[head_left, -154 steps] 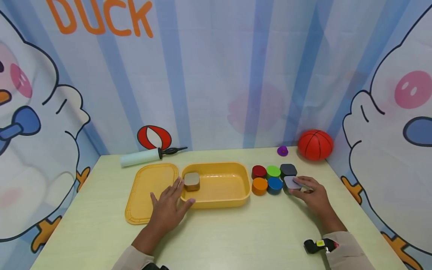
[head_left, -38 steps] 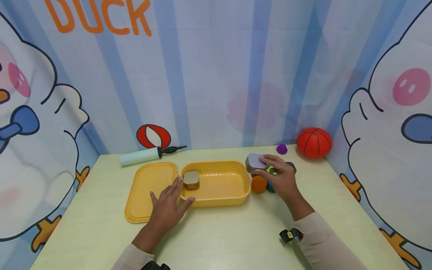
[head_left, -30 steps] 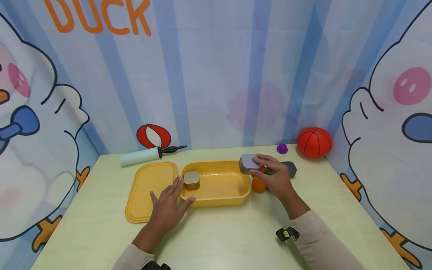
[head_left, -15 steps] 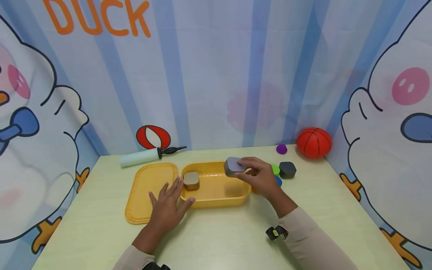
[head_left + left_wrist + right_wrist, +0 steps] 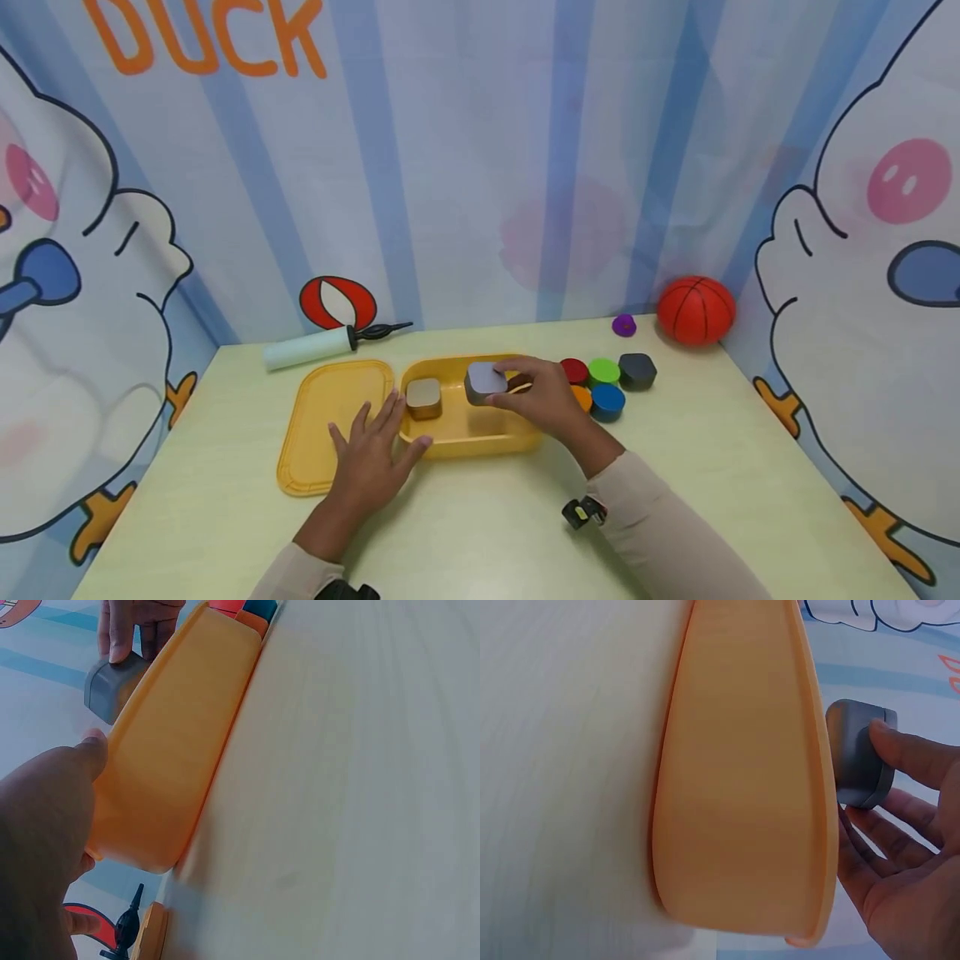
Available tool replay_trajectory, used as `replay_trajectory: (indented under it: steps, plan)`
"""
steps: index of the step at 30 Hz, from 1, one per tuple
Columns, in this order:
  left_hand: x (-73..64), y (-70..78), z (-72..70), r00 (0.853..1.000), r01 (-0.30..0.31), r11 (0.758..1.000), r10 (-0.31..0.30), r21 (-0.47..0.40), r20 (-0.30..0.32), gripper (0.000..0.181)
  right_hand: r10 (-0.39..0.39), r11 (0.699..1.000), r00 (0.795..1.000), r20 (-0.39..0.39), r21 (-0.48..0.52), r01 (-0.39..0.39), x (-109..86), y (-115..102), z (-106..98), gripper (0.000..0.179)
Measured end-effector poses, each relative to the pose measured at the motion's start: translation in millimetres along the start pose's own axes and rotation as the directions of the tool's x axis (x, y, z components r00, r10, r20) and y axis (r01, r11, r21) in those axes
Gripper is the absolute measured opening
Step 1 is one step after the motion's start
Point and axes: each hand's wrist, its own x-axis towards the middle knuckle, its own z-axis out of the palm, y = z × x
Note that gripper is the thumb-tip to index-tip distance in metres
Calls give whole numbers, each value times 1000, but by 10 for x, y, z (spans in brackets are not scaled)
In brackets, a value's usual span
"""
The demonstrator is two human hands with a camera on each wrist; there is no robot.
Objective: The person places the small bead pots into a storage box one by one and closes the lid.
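Note:
My right hand [image 5: 537,395] pinches a grey box with rounded corners [image 5: 484,382] between thumb and fingers, above the yellow tub [image 5: 468,447]. The right wrist view shows this grey box [image 5: 856,754] level with the tub's rim, thumb on one side and fingers beneath. Inside the tub's left end sits a similar beige box [image 5: 423,398]. My left hand [image 5: 375,454] rests at the tub's left end with fingers spread, thumb at its front rim. In the left wrist view the thumb [image 5: 91,754] lies along the tub's rim [image 5: 154,671].
The yellow lid [image 5: 322,442] lies left of the tub. To the right stand red [image 5: 574,371], green [image 5: 603,372], orange [image 5: 581,398], blue [image 5: 607,402] and dark grey [image 5: 637,372] pots. Behind are a hand pump [image 5: 311,350], a purple piece [image 5: 624,325] and a red ball [image 5: 696,311].
The right hand has lifted the grey box from beside the dark grey pot and carried it left over the coloured pots to above the tub. The left hand has stayed in place.

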Motion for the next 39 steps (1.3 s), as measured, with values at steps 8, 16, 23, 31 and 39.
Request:
replay_trajectory:
  steps: [8, 16, 23, 31, 39]
  plan:
    - [10, 3, -4, 1000, 5, 1000, -5, -3, 20, 88, 35, 997, 993, 113, -67, -28, 63, -56, 125, 50]
    - [23, -5, 4, 1000, 8, 1000, -8, 1, 10, 88, 57, 983, 980, 188, -183, -22, 150, -95, 249, 46]
    - [17, -8, 22, 1000, -3, 1000, 3, -5, 0, 88, 94, 974, 971, 222, -224, -43, 194, -85, 352, 47]
    - [21, -12, 19, 1000, -12, 1000, 12, -5, -12, 87, 109, 968, 964, 241, -245, -48, 218, -93, 454, 42]
    - [24, -16, 21, 1000, -7, 1000, 7, -17, -5, 87, 83, 966, 958, 273, -259, -10, 238, -52, 527, 37]
